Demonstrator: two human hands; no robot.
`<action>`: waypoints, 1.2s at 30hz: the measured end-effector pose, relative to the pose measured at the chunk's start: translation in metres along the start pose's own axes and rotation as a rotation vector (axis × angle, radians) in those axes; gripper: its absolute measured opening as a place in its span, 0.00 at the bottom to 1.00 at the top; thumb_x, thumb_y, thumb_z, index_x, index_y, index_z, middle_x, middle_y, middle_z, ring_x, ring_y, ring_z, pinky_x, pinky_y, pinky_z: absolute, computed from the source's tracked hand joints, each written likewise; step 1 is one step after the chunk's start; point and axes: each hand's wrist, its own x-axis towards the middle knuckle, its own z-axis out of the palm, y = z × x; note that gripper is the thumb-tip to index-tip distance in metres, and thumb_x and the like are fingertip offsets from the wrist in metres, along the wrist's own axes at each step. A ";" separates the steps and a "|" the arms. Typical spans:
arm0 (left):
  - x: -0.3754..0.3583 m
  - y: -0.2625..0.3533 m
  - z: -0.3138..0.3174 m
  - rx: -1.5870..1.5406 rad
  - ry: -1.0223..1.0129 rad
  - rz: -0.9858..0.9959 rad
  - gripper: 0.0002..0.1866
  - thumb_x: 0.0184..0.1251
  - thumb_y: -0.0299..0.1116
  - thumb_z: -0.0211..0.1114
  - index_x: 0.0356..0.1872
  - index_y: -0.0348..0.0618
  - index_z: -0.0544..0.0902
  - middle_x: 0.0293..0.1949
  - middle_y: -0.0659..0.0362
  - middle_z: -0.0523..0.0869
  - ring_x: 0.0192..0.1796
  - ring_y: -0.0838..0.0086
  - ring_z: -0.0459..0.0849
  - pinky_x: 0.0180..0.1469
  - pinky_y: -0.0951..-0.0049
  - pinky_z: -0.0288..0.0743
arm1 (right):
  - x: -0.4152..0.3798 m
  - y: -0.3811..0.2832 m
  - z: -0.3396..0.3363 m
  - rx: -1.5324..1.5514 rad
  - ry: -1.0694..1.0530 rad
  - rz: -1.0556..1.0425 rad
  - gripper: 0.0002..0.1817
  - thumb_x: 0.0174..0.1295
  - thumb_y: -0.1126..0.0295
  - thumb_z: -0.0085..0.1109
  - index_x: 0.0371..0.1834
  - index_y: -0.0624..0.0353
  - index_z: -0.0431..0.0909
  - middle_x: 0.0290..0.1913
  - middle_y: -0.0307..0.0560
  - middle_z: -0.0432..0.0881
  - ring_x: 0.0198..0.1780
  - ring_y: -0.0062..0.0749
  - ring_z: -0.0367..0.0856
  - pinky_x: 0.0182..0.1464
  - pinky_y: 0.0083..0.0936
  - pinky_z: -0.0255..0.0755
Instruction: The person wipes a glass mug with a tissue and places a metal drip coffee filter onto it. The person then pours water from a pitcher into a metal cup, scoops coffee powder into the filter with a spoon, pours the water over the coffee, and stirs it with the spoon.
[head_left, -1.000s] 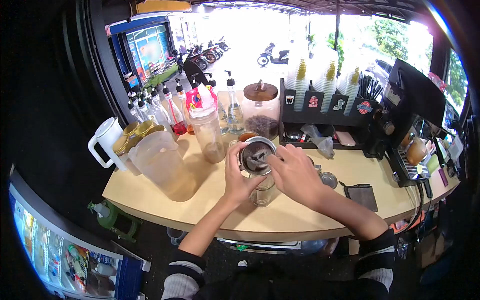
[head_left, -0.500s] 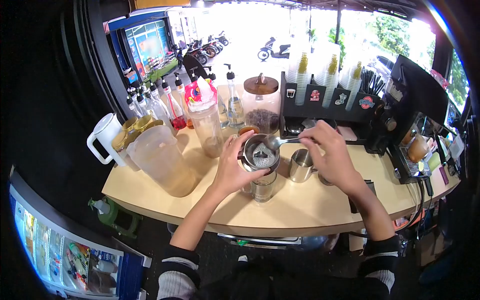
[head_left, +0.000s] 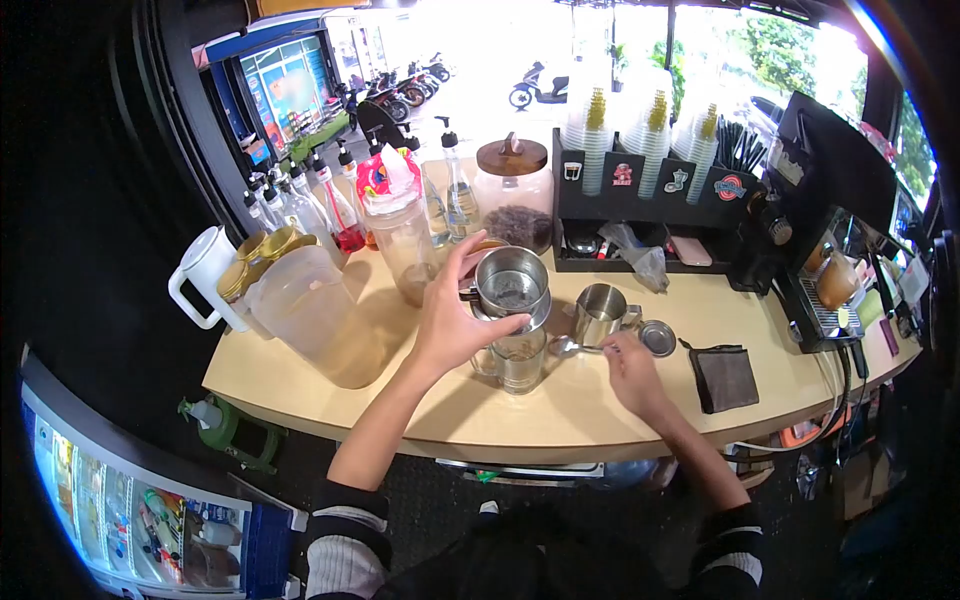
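Note:
My left hand (head_left: pixel 456 318) is wrapped round a small metal filter cup (head_left: pixel 512 283), which sits over a clear glass mug (head_left: pixel 519 365). My right hand (head_left: pixel 632 368) pinches the handle of a metal spoon (head_left: pixel 566 346), low over the table to the right of the mug. Behind the spoon stands a steel pitcher (head_left: pixel 601 315). A round metal lid (head_left: pixel 656 338) lies to the right of the pitcher, and a folded dark cloth (head_left: pixel 724 378) lies farther right.
Left on the wooden table (head_left: pixel 440 425) are a cloudy plastic jug (head_left: pixel 312 315), a white pitcher (head_left: pixel 208 275) and syrup bottles (head_left: pixel 336 208). Behind stand a wood-lidded jar (head_left: pixel 514 195) and a black cup rack (head_left: pixel 650 190). An espresso machine (head_left: pixel 825 290) is at right.
My right hand has brought the spoon from above the filter cup down to the table on the right. The lid and cloth now show fully. My left hand remains on the cup.

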 end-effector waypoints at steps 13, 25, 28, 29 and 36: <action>-0.020 -0.007 0.009 -0.003 0.013 -0.012 0.51 0.34 0.33 0.81 0.65 0.41 0.61 0.54 0.47 0.79 0.57 0.61 0.79 0.59 0.64 0.71 | -0.022 0.020 0.033 -0.150 -0.049 0.027 0.04 0.55 0.71 0.60 0.31 0.57 0.77 0.33 0.47 0.78 0.36 0.44 0.75 0.38 0.40 0.68; -0.026 -0.009 0.011 0.036 -0.009 0.068 0.53 0.33 0.36 0.82 0.65 0.41 0.61 0.55 0.50 0.79 0.58 0.65 0.78 0.55 0.67 0.73 | 0.037 0.060 -0.002 -0.135 0.380 -0.056 0.07 0.63 0.70 0.53 0.38 0.62 0.73 0.35 0.48 0.76 0.40 0.43 0.75 0.45 0.36 0.68; -0.026 -0.010 0.007 0.154 -0.023 0.140 0.52 0.33 0.35 0.82 0.65 0.41 0.62 0.55 0.52 0.79 0.59 0.66 0.78 0.53 0.68 0.74 | 0.042 0.081 0.003 0.174 0.173 0.139 0.09 0.69 0.67 0.48 0.37 0.62 0.72 0.30 0.44 0.76 0.36 0.33 0.75 0.45 0.29 0.69; -0.025 -0.008 0.006 0.156 -0.020 0.140 0.52 0.33 0.35 0.82 0.65 0.41 0.62 0.55 0.52 0.79 0.59 0.66 0.78 0.53 0.68 0.74 | 0.041 0.083 0.003 0.405 0.027 0.288 0.11 0.71 0.65 0.46 0.37 0.62 0.71 0.29 0.42 0.75 0.35 0.28 0.74 0.44 0.25 0.69; -0.020 0.005 -0.003 0.374 -0.091 0.194 0.50 0.37 0.44 0.78 0.65 0.44 0.61 0.56 0.54 0.79 0.62 0.64 0.74 0.71 0.52 0.48 | 0.036 0.101 0.017 0.874 0.033 0.238 0.11 0.72 0.67 0.44 0.30 0.57 0.68 0.27 0.35 0.71 0.31 0.18 0.69 0.40 0.19 0.66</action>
